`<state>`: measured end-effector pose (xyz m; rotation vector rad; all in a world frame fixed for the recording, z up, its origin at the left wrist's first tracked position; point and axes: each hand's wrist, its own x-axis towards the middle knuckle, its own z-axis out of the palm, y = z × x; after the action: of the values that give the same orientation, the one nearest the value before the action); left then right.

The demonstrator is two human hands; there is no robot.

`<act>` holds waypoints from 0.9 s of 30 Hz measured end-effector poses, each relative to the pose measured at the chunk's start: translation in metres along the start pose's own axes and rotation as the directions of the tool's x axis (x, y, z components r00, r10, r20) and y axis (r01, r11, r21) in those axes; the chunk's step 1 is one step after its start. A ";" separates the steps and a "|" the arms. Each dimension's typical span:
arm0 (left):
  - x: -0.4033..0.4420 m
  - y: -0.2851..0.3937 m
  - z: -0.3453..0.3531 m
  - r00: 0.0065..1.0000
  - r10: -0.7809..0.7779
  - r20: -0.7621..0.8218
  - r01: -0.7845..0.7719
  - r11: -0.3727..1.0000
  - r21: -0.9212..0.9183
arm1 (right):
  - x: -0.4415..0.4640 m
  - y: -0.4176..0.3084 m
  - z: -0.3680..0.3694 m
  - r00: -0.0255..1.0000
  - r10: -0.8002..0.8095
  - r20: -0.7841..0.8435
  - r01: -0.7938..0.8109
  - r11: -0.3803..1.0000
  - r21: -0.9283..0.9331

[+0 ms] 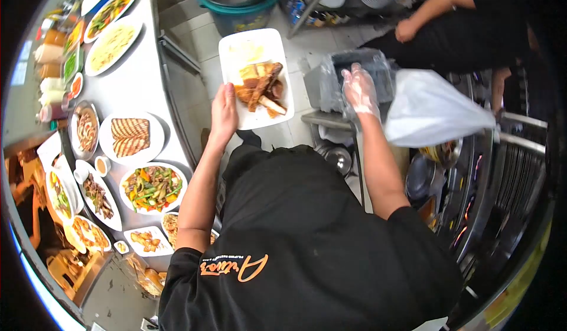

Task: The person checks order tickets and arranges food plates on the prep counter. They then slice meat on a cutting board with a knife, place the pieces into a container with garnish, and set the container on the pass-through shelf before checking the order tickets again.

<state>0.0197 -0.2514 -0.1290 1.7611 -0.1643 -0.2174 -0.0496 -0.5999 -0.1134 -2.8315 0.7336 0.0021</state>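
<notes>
My left hand (225, 113) grips the left edge of a white rectangular plate (282, 118), its fingers at the rim. On the plate lie browned pieces of meat with a bone (260, 86), and something pale at the far end. My right hand (359, 90) wears a clear plastic glove, its fingers spread a little, over a plastic-lined container (333, 83). Nothing shows in that hand. A white plastic bag (422, 109) is just to the right of it.
On the left, a steel counter (133, 65) carries several dishes, among them grilled slices (130, 137) and mixed vegetables (152, 188). A teal-rimmed bin (242, 12) stands ahead. Another person's arm (434, 12) is at upper right, near stove pans (422, 174).
</notes>
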 end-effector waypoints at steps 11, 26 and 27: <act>0.091 0.007 -0.028 0.997 -0.060 -0.040 0.060 0.998 -0.020 | 0.080 -0.197 -0.068 0.474 -0.875 -0.101 0.878 0.461 0.132; 0.153 0.055 -0.030 0.977 -0.097 -0.190 0.088 0.995 -0.054 | 0.239 -0.295 -0.073 -0.293 -0.942 -0.164 0.910 -0.327 0.254; 0.156 0.052 -0.031 0.974 -0.091 -0.208 0.082 0.995 -0.050 | 0.241 -0.304 -0.069 -0.332 -0.924 -0.189 0.893 -0.372 0.254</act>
<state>0.1793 -0.2682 -0.0811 1.7397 0.0697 -0.0954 0.3039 -0.4710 0.0036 -2.0010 -1.7982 -0.2076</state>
